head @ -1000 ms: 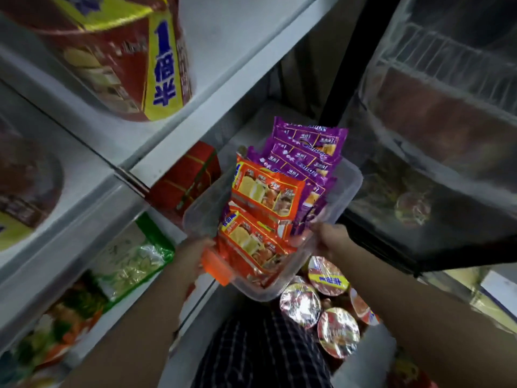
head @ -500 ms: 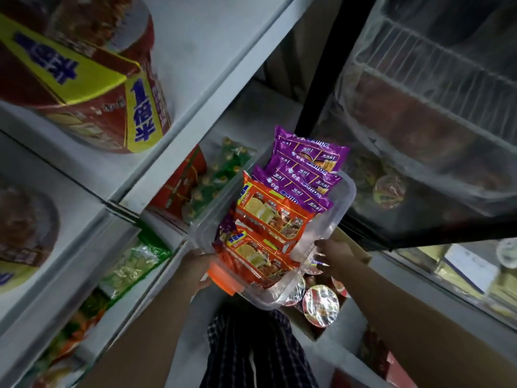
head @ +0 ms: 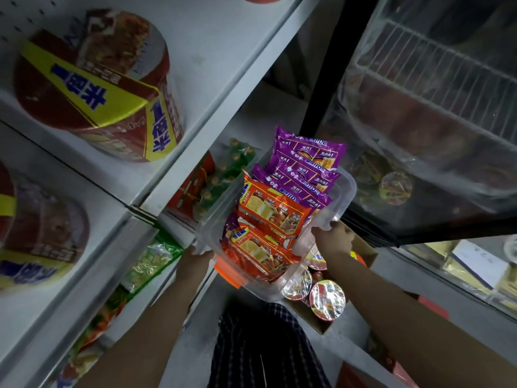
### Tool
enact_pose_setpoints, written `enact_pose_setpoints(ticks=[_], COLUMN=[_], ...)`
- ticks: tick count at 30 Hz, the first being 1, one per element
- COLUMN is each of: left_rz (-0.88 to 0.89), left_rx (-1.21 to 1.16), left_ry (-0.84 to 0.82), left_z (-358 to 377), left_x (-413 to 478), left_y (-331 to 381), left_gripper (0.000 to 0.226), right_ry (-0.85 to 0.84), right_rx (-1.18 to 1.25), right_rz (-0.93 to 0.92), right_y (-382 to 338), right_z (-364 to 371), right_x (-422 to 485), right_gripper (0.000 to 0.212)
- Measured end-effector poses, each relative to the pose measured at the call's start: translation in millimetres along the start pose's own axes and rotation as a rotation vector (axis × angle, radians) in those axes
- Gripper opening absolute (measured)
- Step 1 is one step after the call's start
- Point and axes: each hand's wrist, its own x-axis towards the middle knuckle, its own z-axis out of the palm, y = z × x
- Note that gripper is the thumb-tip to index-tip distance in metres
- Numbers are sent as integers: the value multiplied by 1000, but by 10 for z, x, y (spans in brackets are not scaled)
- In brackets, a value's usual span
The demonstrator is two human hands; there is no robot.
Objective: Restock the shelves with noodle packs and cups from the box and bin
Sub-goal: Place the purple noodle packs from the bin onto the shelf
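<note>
The white shelving (head: 223,88) fills my left, the cardboard box (head: 363,253) of noodle cups (head: 327,299) sits low and near. Between them I hold the clear plastic bin (head: 345,197) up — left hand (head: 195,254) curled on its left rim, right hand (head: 334,239) gripping the right rim. Orange packs (head: 272,211) and purple packs (head: 305,161) stand inside. I'm carrying stock to the shelf; next, I think, rest the bin and free one hand.
</note>
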Motion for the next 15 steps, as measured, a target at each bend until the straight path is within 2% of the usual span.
enact_pose_setpoints(ticks=[3,5,7,9,10,12,13,15], left_rz=[193,308,374,405,396,367,367,331], left_rx=[152,115,87,33,16,-32,-51,-75], left_ry=[265,290,234,157,116,9,-42,-99], left_z=[22,99,207,323,370,475,520,554], left_x=[-176,-267,-358,-484,-541,-545,-512,-466], left_y=[190,346,516,726,828,927,921,830], left_gripper=[47,44,38,11,8,7,16,36], right_ry=[-5,-104,-185,-216,-237,-265,-267,-271], right_rx=[133,326,500,575,582,603,612,610], right_rz=[-111,-156,-82,-3,20,43,46,18], right_y=[-104,-178,-237,-239,-237,-228,-233,-244], right_z=[-55,-53,-48,-20,-2,45,56,79], right_x=[-68,-122,-176,-198,-215,-238,-260,-271], right_gripper=[48,35,30,27,24,9,3,16])
